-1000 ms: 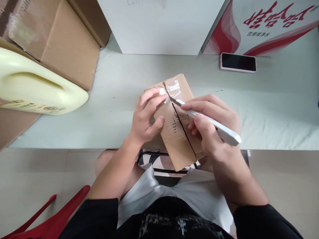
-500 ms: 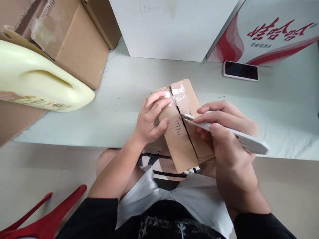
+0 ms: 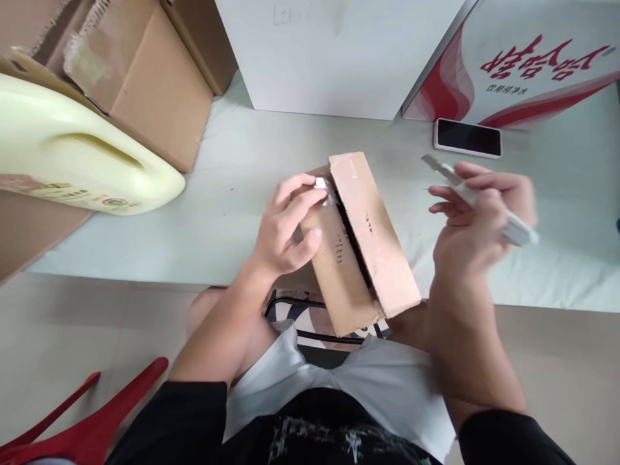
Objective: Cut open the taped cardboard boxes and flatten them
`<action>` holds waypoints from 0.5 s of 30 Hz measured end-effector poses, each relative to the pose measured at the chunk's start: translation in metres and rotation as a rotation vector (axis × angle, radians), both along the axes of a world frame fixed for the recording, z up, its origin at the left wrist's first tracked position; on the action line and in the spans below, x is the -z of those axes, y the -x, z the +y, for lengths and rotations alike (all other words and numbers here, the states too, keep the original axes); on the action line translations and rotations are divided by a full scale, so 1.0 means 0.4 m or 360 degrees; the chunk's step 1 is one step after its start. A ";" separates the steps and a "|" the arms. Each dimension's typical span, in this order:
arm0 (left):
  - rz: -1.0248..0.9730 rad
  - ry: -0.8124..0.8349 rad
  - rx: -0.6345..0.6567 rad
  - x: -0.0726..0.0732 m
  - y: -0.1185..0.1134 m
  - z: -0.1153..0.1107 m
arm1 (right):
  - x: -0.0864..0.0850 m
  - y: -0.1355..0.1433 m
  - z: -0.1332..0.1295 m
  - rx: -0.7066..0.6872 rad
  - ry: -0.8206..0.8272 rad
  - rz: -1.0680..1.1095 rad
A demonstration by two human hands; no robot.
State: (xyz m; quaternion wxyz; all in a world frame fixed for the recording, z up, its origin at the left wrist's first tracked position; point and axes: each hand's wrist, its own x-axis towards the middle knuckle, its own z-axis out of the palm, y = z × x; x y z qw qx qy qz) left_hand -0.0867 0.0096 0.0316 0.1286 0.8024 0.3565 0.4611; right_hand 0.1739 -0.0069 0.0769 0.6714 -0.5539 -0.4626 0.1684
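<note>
A small brown cardboard box [image 3: 341, 274] lies slanted over the table's near edge. Its right flap stands slightly raised, with a dark gap along the middle seam and a strip of clear tape at the far end. My left hand [image 3: 285, 232] grips the box's left side, fingertips on the top by the tape. To the right of the box and apart from it, my right hand [image 3: 477, 223] is closed around a white utility knife [image 3: 458, 182], whose blade is out and points to the upper left. What lies inside the box is hidden.
A phone [image 3: 467, 138] lies before a red-and-white carton [image 3: 547, 64]. A large white box [image 3: 334, 58] stands at the back. Left are a pale yellow jug [image 3: 92, 148] and open cardboard boxes [image 3: 159, 97]. A red chair-like frame [image 3: 116, 413] is on the floor.
My right hand has drawn the knife off the seam, up and to the right. The box's right flap has lifted and the gap has widened. My left hand stays on the box.
</note>
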 end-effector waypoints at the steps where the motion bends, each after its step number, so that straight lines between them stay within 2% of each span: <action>1: -0.0002 -0.0001 -0.0002 -0.005 0.008 0.001 | 0.025 -0.009 0.013 -0.0003 0.0101 0.0019; 5: 0.0057 0.0015 -0.0027 -0.022 0.040 0.002 | 0.105 -0.045 0.033 -0.0041 0.0359 0.0075; 10: 0.0111 0.0042 -0.0029 -0.026 0.046 0.005 | 0.127 -0.050 0.030 -0.0076 0.0363 -0.0002; 12: 0.0103 0.0008 -0.0007 -0.023 0.042 0.008 | 0.133 -0.054 0.032 -0.0072 0.0363 -0.0165; 15: 0.0075 -0.0008 0.0027 -0.012 0.052 0.018 | 0.159 -0.073 0.042 -0.0089 0.0330 -0.0714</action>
